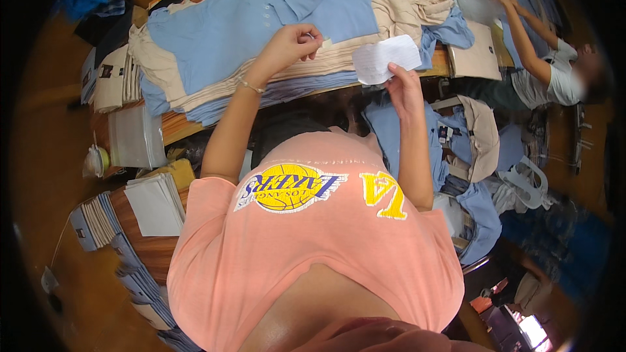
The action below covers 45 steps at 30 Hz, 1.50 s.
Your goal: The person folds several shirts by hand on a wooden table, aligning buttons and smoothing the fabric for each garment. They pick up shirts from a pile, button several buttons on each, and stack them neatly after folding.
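Observation:
My right hand point(405, 90) pinches a small white sheet of paper point(386, 58) by its lower edge, thumb on top. The paper is held up over the front edge of a stack of shirts. My left hand point(295, 47) is closed, fingers curled and thumb tucked in. Whatever those fingers hold is too small or hidden to make out; a pale scrap point(326, 44) shows beside them. Below the left hand lies a light blue shirt point(228, 42), spread on top of a thick pile of beige shirts point(261, 75) and blue ones.
Folded beige shirts point(117, 81) and clear plastic bags point(137, 137) sit at the table's left end. White sheets point(154, 202) are stacked on another surface at left. Blue and beige garments point(479, 137) hang at right. A co-worker point(544, 72) reaches over plastic-covered clothes at the far right.

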{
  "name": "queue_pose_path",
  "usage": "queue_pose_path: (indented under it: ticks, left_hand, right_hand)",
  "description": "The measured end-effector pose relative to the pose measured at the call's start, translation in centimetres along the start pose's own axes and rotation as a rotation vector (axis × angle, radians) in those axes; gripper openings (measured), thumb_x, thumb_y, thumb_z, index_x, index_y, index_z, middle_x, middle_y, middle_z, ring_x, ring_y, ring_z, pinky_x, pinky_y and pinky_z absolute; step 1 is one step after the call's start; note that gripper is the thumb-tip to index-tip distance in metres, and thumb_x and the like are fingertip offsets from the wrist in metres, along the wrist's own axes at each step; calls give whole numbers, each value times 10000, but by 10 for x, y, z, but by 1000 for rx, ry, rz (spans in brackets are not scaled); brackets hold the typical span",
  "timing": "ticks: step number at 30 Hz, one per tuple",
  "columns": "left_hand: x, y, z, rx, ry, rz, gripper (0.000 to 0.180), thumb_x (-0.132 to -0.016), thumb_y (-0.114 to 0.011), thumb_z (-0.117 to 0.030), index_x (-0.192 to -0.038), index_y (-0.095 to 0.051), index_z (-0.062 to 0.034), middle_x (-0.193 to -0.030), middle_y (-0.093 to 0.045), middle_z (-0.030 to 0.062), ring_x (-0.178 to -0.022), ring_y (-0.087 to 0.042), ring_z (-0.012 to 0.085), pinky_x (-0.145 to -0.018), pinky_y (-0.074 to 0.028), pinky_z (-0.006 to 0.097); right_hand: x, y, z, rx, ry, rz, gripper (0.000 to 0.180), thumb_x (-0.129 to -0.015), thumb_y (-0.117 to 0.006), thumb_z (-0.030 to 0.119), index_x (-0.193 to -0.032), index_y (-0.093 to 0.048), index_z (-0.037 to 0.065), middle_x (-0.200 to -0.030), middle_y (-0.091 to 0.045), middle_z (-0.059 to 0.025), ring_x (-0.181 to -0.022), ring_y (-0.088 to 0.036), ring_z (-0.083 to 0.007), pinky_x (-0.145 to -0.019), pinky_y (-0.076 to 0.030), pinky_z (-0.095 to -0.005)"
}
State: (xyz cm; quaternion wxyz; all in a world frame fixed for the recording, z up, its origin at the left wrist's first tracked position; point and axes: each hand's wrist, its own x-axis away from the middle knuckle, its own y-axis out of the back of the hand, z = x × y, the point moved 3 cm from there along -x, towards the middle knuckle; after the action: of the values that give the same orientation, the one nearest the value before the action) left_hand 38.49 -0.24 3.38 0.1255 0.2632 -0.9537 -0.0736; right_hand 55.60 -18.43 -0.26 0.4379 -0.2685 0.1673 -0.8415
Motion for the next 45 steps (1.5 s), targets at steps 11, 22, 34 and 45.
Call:
queue_pose_path:
  ticks: [11,22,34,45]
  left_hand:
    - [44,3,23,189,-264,-443,241,-752,-615,-20,-989,-609,27,-846,-657,74,-823,-578,76,-732,-472,249]
    - [164,52,33,-33,-47,-803,316,-809,-659,-242,-1017,-592,-13,-929,-623,57,-847,-551,93,-752,-455,260]
    - [463,235,120,-1070,385,-1705,198,-754,-489,42,-860,-643,-23,-873,-622,170,-829,-611,281,-723,-492,342]
    - [449,360,368,-770,1187,-185,318,-803,-468,-218,-1035,-589,-38,-1071,-568,189,-955,-533,323,-858,-403,416]
  right_hand:
    - [-41,-99,-58,-344,-407,354,377,-847,-575,154,-1200,-456,99,-1198,-518,-69,-1113,-494,-252,-968,-344,-526]
    - [-32,-201,-100,453,-26,620,317,-826,-607,74,-1116,-536,-33,-1055,-583,-103,-999,-553,-172,-865,-428,-281]
    - [-28,-247,-119,488,-197,783,443,-818,-561,93,-1235,-480,-33,-1257,-495,-120,-1144,-453,-215,-962,-351,-301]
    - [-70,-231,-94,-56,-171,266,303,-829,-580,62,-1103,-505,-46,-1044,-571,-124,-959,-557,-209,-897,-442,-399]
